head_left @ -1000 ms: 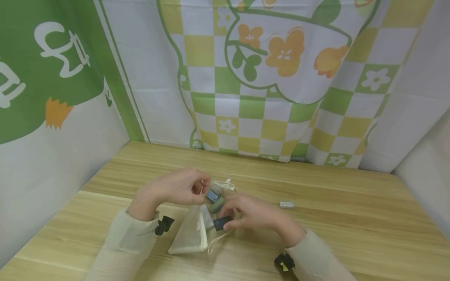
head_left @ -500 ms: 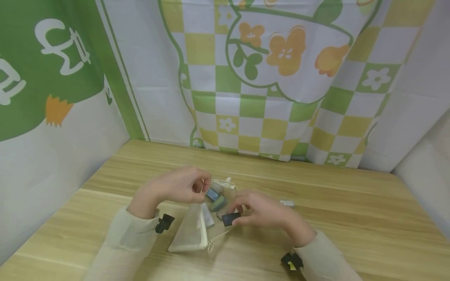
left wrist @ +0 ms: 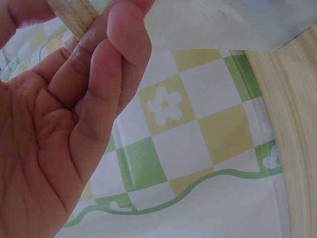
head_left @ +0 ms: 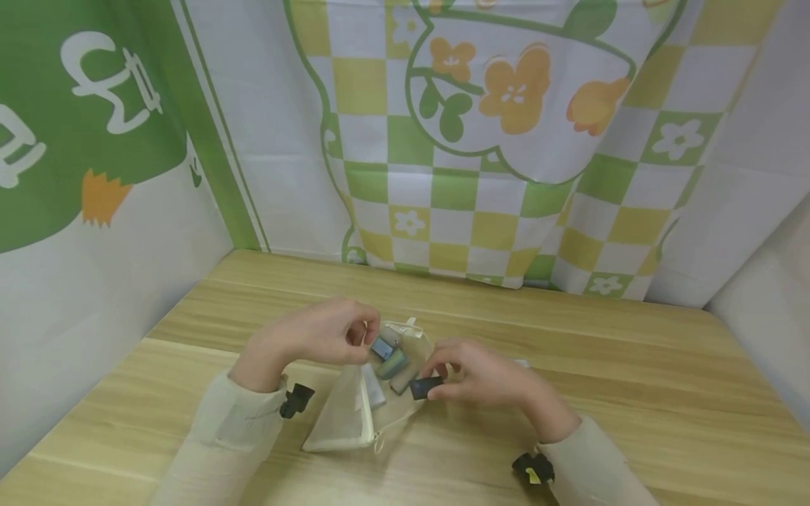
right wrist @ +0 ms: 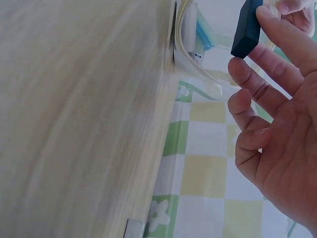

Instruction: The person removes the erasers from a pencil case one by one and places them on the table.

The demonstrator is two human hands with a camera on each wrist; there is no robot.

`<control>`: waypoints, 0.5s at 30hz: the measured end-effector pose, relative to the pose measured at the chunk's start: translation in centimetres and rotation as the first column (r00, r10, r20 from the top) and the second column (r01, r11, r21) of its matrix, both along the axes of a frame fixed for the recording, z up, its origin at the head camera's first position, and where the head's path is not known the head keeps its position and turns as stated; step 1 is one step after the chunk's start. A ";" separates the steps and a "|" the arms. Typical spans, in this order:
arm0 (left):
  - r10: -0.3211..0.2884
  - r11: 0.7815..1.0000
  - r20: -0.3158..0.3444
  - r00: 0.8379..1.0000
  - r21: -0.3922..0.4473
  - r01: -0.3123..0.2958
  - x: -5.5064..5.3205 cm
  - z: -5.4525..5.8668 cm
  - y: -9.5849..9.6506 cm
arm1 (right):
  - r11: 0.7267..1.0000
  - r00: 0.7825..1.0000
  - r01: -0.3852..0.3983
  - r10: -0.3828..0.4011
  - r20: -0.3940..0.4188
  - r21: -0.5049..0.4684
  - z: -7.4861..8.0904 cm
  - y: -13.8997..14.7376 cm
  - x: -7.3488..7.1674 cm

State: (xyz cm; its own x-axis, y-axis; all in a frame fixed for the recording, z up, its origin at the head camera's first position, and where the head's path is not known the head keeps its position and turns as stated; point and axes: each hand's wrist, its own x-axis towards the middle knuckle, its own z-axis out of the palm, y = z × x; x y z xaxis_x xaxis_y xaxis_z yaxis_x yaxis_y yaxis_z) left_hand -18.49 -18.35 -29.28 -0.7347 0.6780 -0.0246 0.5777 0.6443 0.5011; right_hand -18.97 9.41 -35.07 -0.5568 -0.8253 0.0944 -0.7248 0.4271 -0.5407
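Observation:
A see-through pouch [head_left: 338,425] with a cream zipper lies on the table, its mouth spread wide. My left hand [head_left: 325,334] pinches the pouch's far-left edge; the left wrist view shows cream zipper tape [left wrist: 77,16] between thumb and fingers. Inside lie a small blue block [head_left: 382,348], a green rounded piece [head_left: 393,365], a greyish piece [head_left: 402,381] and a flat white piece [head_left: 375,388]. Between thumb and fingertips, my right hand [head_left: 484,376] holds a small dark rectangular block [head_left: 426,387] at the pouch's right edge. Its plain dark sides show in the right wrist view.
Behind the right hand, a small pale object [head_left: 522,362] on the wooden table [head_left: 633,422] is mostly hidden. A checked, flowered cloth [head_left: 452,190] hangs along the table's back edge, and a green-and-white one [head_left: 126,211] hangs at the left.
My right hand has moved right with the dark block, from over the pouch's inside to its right edge. More of the greyish piece shows now. The left hand keeps its place.

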 end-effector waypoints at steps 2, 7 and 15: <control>0.000 1.000 0.000 1.000 0.001 0.000 0.0 0.0 0.0 | 1.000 1.000 0.004 -0.004 -0.007 0.001 0.1 0.2 -0.1; 0.001 1.000 -0.008 1.000 -0.001 -0.001 0.0 0.1 0.0 | 1.000 1.000 0.010 -0.010 -0.029 0.001 0.2 0.7 0.0; 0.001 1.000 -0.020 1.000 -0.006 -0.001 0.0 -0.1 -0.1 | 0.998 0.998 0.058 -0.058 -0.004 0.026 -0.1 1.7 -0.1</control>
